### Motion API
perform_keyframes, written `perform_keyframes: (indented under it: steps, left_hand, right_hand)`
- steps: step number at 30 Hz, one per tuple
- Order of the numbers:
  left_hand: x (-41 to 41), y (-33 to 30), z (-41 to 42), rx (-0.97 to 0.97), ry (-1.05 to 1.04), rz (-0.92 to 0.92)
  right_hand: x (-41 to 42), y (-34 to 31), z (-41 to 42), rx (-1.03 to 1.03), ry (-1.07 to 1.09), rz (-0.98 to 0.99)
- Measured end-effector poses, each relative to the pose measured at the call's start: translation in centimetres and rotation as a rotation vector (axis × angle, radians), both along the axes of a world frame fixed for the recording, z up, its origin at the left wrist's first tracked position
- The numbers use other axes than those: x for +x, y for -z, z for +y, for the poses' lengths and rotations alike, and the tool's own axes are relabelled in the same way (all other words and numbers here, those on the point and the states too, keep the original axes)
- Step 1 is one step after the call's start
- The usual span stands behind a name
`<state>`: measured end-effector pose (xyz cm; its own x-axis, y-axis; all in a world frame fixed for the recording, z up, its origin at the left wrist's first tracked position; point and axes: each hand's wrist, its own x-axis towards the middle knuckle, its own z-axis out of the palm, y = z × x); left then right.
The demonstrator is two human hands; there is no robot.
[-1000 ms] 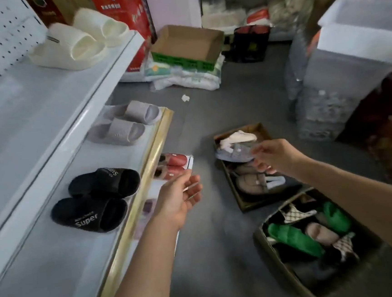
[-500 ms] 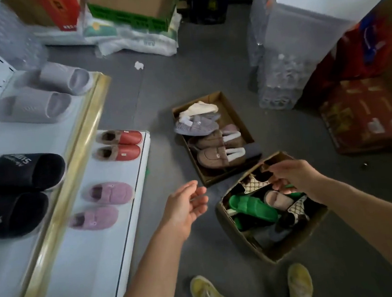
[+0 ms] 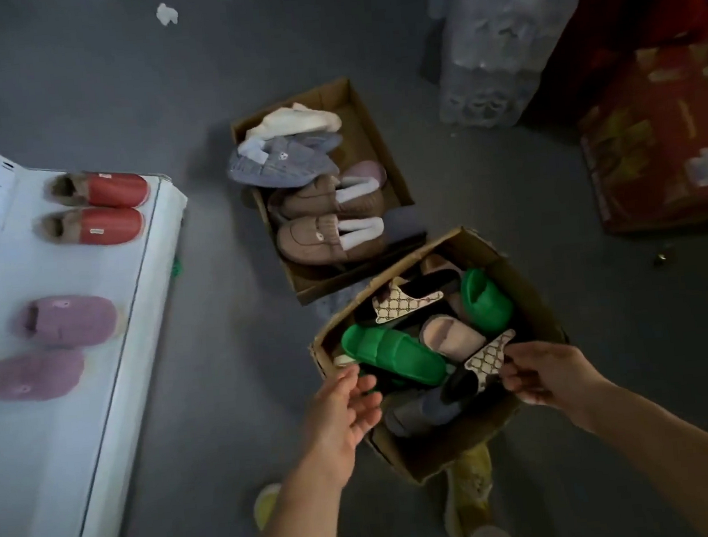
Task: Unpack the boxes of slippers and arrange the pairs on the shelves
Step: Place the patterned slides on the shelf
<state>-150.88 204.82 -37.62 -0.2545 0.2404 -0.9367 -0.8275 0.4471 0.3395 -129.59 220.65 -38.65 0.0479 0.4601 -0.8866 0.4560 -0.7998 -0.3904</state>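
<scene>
Presently, unpacking: right hand [image 3: 545,373] pinches a patterned slipper [image 3: 482,364] in the near box [image 3: 530,295]; left hand [image 3: 341,410] hovers released. Next, lift it and find its mate [image 3: 402,300] before shelving.

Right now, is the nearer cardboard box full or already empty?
Still well filled: the nearer box holds two green slippers, patterned slippers, a beige one and dark ones.

We reach both arms down: our left hand [image 3: 342,410] is open, our right hand [image 3: 543,376] pinches with curled fingers.
</scene>
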Motion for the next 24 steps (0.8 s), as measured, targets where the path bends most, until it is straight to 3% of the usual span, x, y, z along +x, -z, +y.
perform_keyframes:
  steps: [7, 12, 19, 24]
  left_hand:
    - [5.2, 10.2, 3.6, -0.105, -0.035, -0.091]
    - [4.8, 16.2, 3.6, -0.175, 0.014, -0.070]
    - [4.3, 21.6, 6.6, -0.155, 0.180, -0.029]
    - [3.8, 23.5, 10.7, -0.086, 0.259, 0.015]
  right_hand:
    - [2.2, 9.7, 2.4, -0.064, -0.184, -0.061]
    - [-0.4, 16.0, 0.8, -0.118, -0.156, 0.001]
    - [-1.7, 21.8, 1.3, -0.012, -0.059, -0.004]
    - [-3.1, 24.7, 3.9, 0.130, -0.146, 0.033]
